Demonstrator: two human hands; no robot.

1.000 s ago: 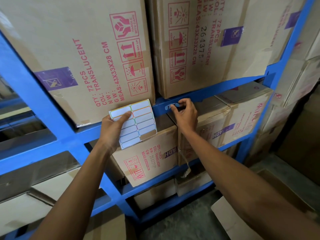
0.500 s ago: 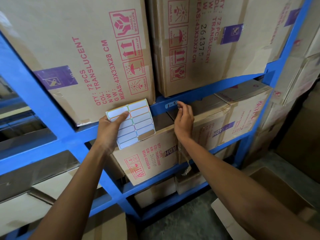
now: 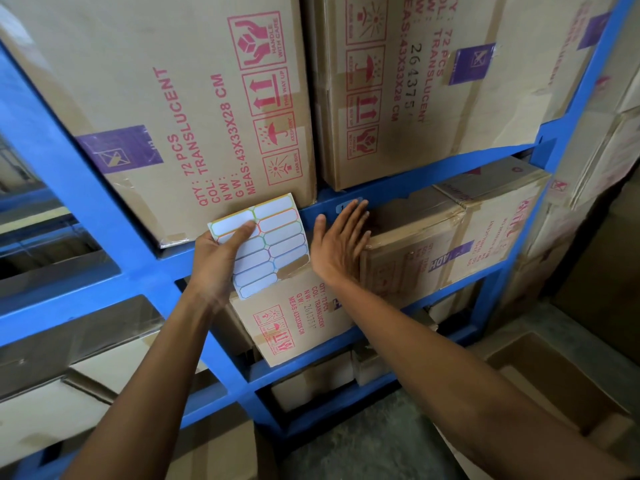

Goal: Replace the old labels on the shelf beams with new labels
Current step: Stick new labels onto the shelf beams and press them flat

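Left hand pinching a sheet of blank labels; right hand spread flat, fingertips touching the label on the blue beam.

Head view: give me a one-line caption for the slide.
Left hand holds a sticker label sheet while the open right hand reaches a small label on the blue shelf beam.

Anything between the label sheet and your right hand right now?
In the head view, only bare blue shelf beam and a strip of box behind show between the label sheet in the left hand and the open right hand.
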